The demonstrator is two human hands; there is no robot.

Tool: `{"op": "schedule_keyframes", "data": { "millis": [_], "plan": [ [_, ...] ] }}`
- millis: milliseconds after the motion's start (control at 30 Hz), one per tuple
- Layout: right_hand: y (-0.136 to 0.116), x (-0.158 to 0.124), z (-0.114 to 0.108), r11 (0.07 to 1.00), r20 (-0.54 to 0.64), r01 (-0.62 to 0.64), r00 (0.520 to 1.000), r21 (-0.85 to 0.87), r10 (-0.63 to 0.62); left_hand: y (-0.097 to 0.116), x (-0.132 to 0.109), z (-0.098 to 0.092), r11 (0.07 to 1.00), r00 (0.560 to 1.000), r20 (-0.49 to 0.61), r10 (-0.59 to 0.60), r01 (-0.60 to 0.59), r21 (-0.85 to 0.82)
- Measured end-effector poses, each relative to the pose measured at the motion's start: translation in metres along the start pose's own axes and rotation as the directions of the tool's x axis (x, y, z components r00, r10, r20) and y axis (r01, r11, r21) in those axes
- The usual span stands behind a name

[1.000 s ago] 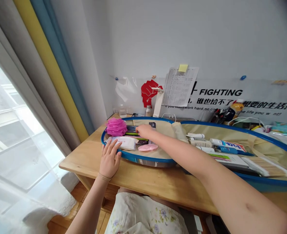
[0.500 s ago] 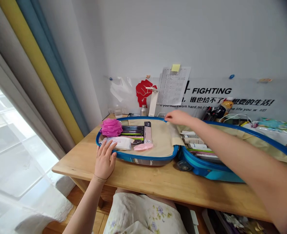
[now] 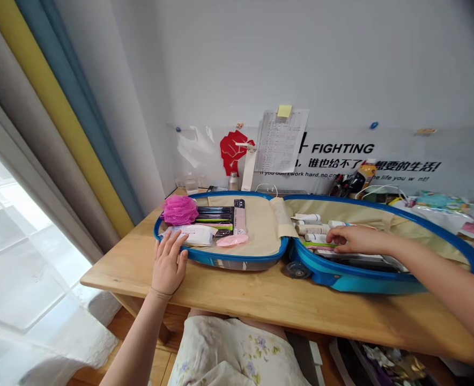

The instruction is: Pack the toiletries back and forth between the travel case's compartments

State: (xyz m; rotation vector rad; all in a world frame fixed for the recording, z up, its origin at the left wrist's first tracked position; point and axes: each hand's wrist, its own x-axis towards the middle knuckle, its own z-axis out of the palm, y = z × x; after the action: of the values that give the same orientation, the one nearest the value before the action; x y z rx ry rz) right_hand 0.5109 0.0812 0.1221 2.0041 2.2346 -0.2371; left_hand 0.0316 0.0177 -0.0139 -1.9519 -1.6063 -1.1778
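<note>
An open blue suitcase (image 3: 257, 257) lies flat on the wooden desk, its two halves side by side. My left hand (image 3: 169, 265) rests with fingers spread on its left rim, fingertips against a white soft packet (image 3: 197, 234). Beside that packet are a pink mesh bath puff (image 3: 179, 209), dark packaged items (image 3: 215, 214) and a pink oval item (image 3: 232, 240). In the right half, my right hand (image 3: 352, 239) reaches down over white tubes (image 3: 315, 229) and a green-edged flat item (image 3: 315, 245). Its fingers are bent but apart, with nothing visibly held.
A bottle with an orange label (image 3: 365, 174), pens (image 3: 337, 187) and plastic packages (image 3: 442, 203) stand behind the right half. A white lamp (image 3: 249, 169) and a small silver bottle (image 3: 232, 181) are behind the left half. The desk's front edge (image 3: 237, 308) runs before my lap.
My right hand has moved right and down from the far rim near the hinge to the tubes in the right half. My left hand stays on the left rim.
</note>
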Motion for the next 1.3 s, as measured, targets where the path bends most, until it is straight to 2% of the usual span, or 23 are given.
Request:
{"op": "schedule_keyframes", "data": {
  "millis": [133, 267, 400, 533, 600, 700, 800, 867, 967, 1100, 1300],
  "plan": [
    [0.009, 0.005, 0.006, 0.998, 0.1, 0.045, 0.994, 0.031, -0.048, -0.001, 0.0, 0.001, 1.0, 1.0, -0.013, 0.016, -0.016, -0.001],
    [0.018, 0.01, 0.007, 0.997, 0.106, 0.058, 0.992, 0.047, -0.062, -0.001, -0.001, 0.001, 1.0, 0.999, -0.028, 0.028, -0.028, 0.01],
    [0.032, 0.01, -0.008, 0.995, 0.042, -0.017, 0.999, 0.1, 0.012, -0.001, -0.001, 0.001, 0.999, 1.0, -0.014, 0.026, -0.026, 0.019],
    [0.033, 0.014, -0.04, 0.982, -0.118, -0.039, 0.991, 0.183, 0.061, -0.001, -0.001, 0.001, 1.0, 1.0, -0.008, 0.014, -0.014, 0.019],
    [0.012, 0.024, -0.054, 0.979, -0.206, 0.011, 0.978, 0.202, 0.031, -0.001, -0.001, 0.001, 1.0, 1.0, -0.004, 0.009, -0.009, 0.015],
    [-0.049, 0.048, -0.063, 0.976, -0.275, 0.141, 0.957, 0.165, -0.091, 0.0, -0.001, 0.001, 1.0, 1.0, 0.003, -0.002, 0.002, 0.003],
    [-0.127, 0.077, -0.054, 0.959, -0.295, 0.278, 0.923, 0.063, -0.248, 0.001, -0.001, 0.0, 1.0, 1.0, 0.012, -0.017, 0.017, -0.006],
    [-0.175, 0.093, -0.043, 0.933, -0.262, 0.359, 0.9, -0.009, -0.349, 0.001, -0.001, -0.001, 1.0, 1.0, 0.01, -0.016, 0.016, -0.008],
    [-0.225, 0.112, -0.024, 0.895, -0.189, 0.436, 0.875, -0.095, -0.447, 0.001, -0.001, 0.0, 1.0, 1.0, 0.004, -0.005, 0.005, -0.003],
    [-0.257, 0.125, -0.005, 0.865, -0.125, 0.472, 0.86, -0.171, -0.494, 0.0, -0.001, 0.001, 1.0, 1.0, 0.008, -0.002, 0.002, 0.002],
    [-0.269, 0.135, 0.005, 0.852, -0.107, 0.481, 0.854, -0.208, -0.509, 0.0, -0.001, 0.0, 1.0, 1.0, 0.011, 0.011, -0.011, 0.009]
  ]
}}
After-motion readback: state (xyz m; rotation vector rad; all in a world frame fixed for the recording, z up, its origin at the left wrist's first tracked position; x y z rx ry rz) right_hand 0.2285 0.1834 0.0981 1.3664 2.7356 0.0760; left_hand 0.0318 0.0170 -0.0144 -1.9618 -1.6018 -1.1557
